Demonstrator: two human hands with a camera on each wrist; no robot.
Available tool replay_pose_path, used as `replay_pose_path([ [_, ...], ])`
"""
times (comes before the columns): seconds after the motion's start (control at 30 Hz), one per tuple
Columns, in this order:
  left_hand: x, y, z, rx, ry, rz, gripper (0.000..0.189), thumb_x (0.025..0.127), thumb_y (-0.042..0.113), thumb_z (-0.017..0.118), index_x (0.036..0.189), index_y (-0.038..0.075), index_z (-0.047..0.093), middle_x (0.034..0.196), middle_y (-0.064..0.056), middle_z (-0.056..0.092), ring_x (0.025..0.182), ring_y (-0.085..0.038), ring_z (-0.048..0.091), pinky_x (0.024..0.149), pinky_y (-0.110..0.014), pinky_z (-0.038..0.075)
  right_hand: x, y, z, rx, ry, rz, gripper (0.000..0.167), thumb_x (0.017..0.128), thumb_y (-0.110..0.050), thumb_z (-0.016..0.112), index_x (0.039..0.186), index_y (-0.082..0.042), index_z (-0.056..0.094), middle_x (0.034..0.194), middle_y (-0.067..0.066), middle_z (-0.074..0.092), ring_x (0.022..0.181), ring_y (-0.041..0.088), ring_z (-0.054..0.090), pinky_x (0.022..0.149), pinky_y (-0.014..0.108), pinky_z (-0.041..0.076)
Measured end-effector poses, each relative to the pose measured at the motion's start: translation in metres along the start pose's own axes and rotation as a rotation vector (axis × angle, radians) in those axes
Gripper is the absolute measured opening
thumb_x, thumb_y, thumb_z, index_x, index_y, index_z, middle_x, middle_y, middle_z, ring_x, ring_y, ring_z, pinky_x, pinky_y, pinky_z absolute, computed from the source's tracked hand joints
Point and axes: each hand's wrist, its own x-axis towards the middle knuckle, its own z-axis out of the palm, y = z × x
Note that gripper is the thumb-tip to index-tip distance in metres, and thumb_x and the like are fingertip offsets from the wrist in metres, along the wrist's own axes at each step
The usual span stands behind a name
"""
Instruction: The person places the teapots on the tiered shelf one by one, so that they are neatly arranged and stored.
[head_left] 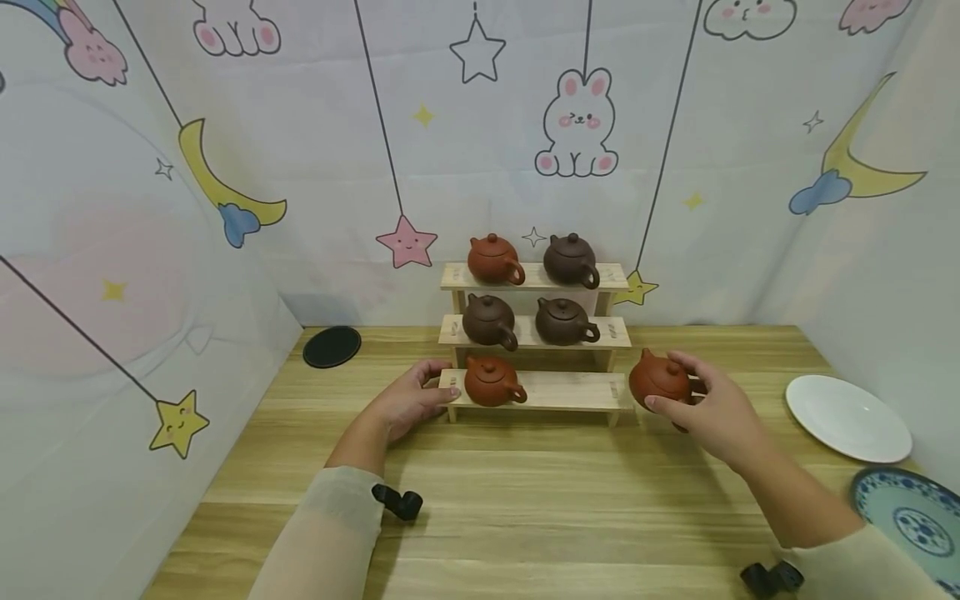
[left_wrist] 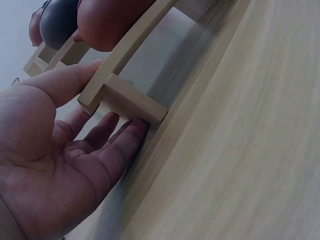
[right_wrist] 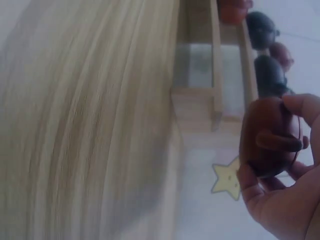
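A reddish-brown clay teapot [head_left: 658, 379] is gripped in my right hand [head_left: 712, 408], thumb at its front and fingers behind, its handle toward the palm. It hangs just right of the bottom step of a three-step wooden stand [head_left: 562, 392]. My left hand [head_left: 411, 398] holds the left end of that step, thumb on top and fingers under it beside the leg [left_wrist: 132, 97]. A red teapot [head_left: 491, 383] sits on the step's left part. Two dark teapots, one on the left [head_left: 489, 321] and one on the right [head_left: 564, 322], stand on the middle step.
On the top step are a red teapot [head_left: 493, 260] and a dark teapot [head_left: 570, 260]. A black round mat [head_left: 332, 347] lies at the back left. On the right are a white plate [head_left: 847, 418] and a blue-patterned plate [head_left: 911, 517]. A printed cloth [head_left: 487, 167] hangs behind.
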Motion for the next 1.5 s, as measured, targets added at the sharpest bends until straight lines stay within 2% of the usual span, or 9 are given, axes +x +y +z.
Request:
replay_pose_path([
  [0.2, 0.001, 0.000, 0.000, 0.003, -0.002, 0.003, 0.066, 0.103, 0.016, 0.072, 0.159, 0.009, 0.038, 0.171, -0.012, 0.032, 0.142, -0.027, 0.053, 0.109, -0.037, 0.053, -0.003, -0.012, 0.017, 0.041, -0.041, -0.046, 0.092, 0.094, -0.038, 0.084, 0.168, -0.012, 0.035, 0.161, 0.021, 0.047, 0.139, 0.048, 0.057, 0.082, 0.031, 0.063],
  [0.4, 0.000, 0.001, 0.001, 0.004, 0.005, -0.001, 0.064, 0.103, 0.016, 0.073, 0.158, 0.010, 0.040, 0.170, -0.011, 0.033, 0.141, -0.027, 0.054, 0.109, -0.037, 0.054, 0.002, -0.022, 0.036, 0.063, -0.073, -0.098, 0.088, 0.092, -0.034, 0.087, 0.164, -0.013, 0.041, 0.157, 0.018, 0.053, 0.132, 0.041, 0.065, 0.089, 0.029, 0.061],
  [0.67, -0.001, 0.001, -0.001, 0.009, -0.003, 0.009, 0.066, 0.104, 0.016, 0.072, 0.159, 0.009, 0.038, 0.172, -0.013, 0.029, 0.143, -0.029, 0.051, 0.114, -0.042, 0.051, 0.022, -0.037, 0.060, 0.043, -0.102, -0.161, 0.081, 0.090, -0.028, 0.088, 0.159, -0.012, 0.049, 0.150, 0.019, 0.060, 0.123, 0.035, 0.069, 0.089, 0.029, 0.060],
  [0.83, -0.001, 0.000, -0.001, 0.010, -0.004, 0.010, 0.066, 0.103, 0.016, 0.072, 0.159, 0.008, 0.038, 0.170, -0.014, 0.032, 0.136, -0.025, 0.055, 0.104, -0.033, 0.054, 0.034, -0.043, 0.071, 0.031, -0.138, -0.155, 0.080, 0.091, -0.029, 0.087, 0.159, -0.014, 0.049, 0.150, 0.020, 0.059, 0.126, 0.037, 0.068, 0.091, 0.036, 0.062],
  [0.93, -0.002, 0.000, -0.001, 0.006, -0.005, 0.012, 0.066, 0.103, 0.016, 0.072, 0.159, 0.008, 0.038, 0.170, -0.014, 0.032, 0.135, -0.024, 0.056, 0.103, -0.032, 0.054, 0.039, -0.045, 0.075, 0.031, -0.148, -0.140, 0.079, 0.091, -0.029, 0.087, 0.159, -0.018, 0.049, 0.151, 0.017, 0.059, 0.128, 0.037, 0.067, 0.092, 0.037, 0.062],
  [1.17, -0.003, 0.001, 0.000, 0.003, 0.000, 0.005, 0.066, 0.103, 0.015, 0.072, 0.159, 0.009, 0.039, 0.171, -0.013, 0.031, 0.140, -0.027, 0.054, 0.106, -0.035, 0.055, 0.045, -0.044, 0.080, -0.002, -0.159, -0.164, 0.077, 0.092, -0.028, 0.085, 0.159, -0.013, 0.049, 0.152, 0.020, 0.059, 0.134, 0.040, 0.065, 0.100, 0.043, 0.060],
  [1.5, -0.005, 0.003, -0.001, 0.007, 0.002, -0.005, 0.064, 0.103, 0.014, 0.072, 0.158, 0.009, 0.039, 0.170, -0.014, 0.032, 0.140, -0.028, 0.054, 0.107, -0.037, 0.054, 0.043, -0.041, 0.081, -0.004, -0.178, -0.179, 0.077, 0.095, -0.029, 0.083, 0.161, -0.015, 0.045, 0.156, 0.021, 0.055, 0.140, 0.044, 0.060, 0.107, 0.051, 0.058],
])
